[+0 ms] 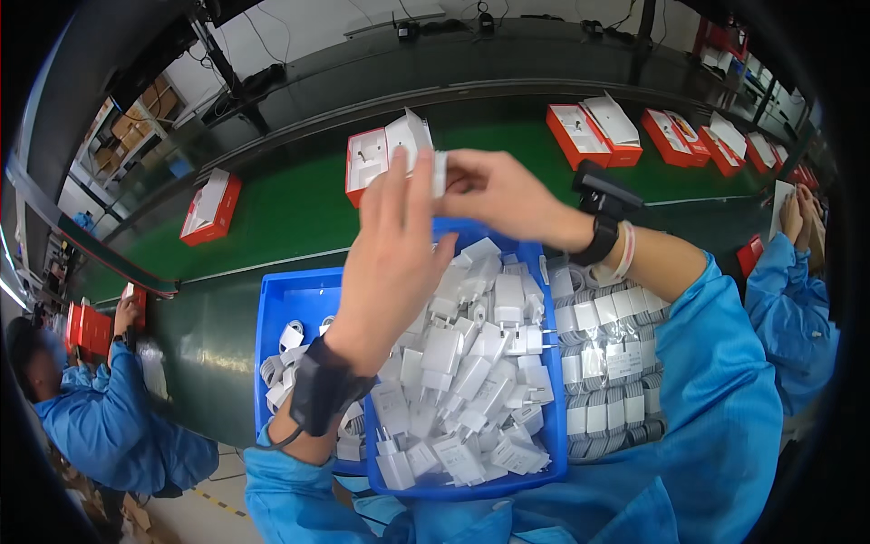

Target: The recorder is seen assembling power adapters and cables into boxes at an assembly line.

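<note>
My left hand (395, 245) is raised over the near edge of the green conveyor belt, fingers stretched out, partly covering an open red and white box (367, 156). Close beside its fingertips, my right hand (494, 189) has its fingers curled around a small white block (440, 174). The block looks like a charger, but most of it is hidden and slightly blurred. Below both hands, a blue bin (558, 399) is heaped with white plug chargers (441, 349). A second blue bin (272, 313) to its left holds coiled white cables (292, 335), partly behind my left forearm.
Bundled white cables (605, 363) lie stacked right of the bins. On the green belt (290, 204) stand more open red boxes (594, 131), several toward the right and one at left (211, 210). Co-workers in blue work at the far left (118, 417) and far right (788, 317).
</note>
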{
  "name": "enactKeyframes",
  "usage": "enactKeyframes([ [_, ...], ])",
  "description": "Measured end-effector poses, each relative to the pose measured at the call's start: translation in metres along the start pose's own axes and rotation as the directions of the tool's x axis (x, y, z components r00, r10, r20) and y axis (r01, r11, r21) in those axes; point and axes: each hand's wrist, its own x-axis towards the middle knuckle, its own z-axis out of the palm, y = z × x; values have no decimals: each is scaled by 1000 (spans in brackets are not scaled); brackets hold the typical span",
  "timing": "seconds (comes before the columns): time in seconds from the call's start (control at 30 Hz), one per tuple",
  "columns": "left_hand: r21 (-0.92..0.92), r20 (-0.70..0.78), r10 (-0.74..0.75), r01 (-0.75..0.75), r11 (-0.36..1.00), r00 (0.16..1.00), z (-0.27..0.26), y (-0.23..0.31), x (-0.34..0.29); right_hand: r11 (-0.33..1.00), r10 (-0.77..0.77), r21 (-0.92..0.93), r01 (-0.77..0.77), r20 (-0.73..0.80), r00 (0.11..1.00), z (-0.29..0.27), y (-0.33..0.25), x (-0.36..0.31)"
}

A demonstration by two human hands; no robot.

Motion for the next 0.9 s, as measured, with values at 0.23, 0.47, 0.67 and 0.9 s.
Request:
enactKeyframes([
  [0.23,100,178,-350,337,936,920,-68,-62,-95,458,37,-815,-354,-380,924,-257,71,-3],
  [0.47,148,335,-643,636,757,688,-105,-80,-183,193,456,-756,-626,-496,739,-301,95,0],
  [0.67,125,303,-623,618,776,721,-103,-81,-192,-104,368,-900,-423,-430,824,-332,141,-4],
  [0.9,135,329,-627,622,772,706,-101,-84,-195,-111,329,-826,-552,-555,764,-326,145,-9],
])
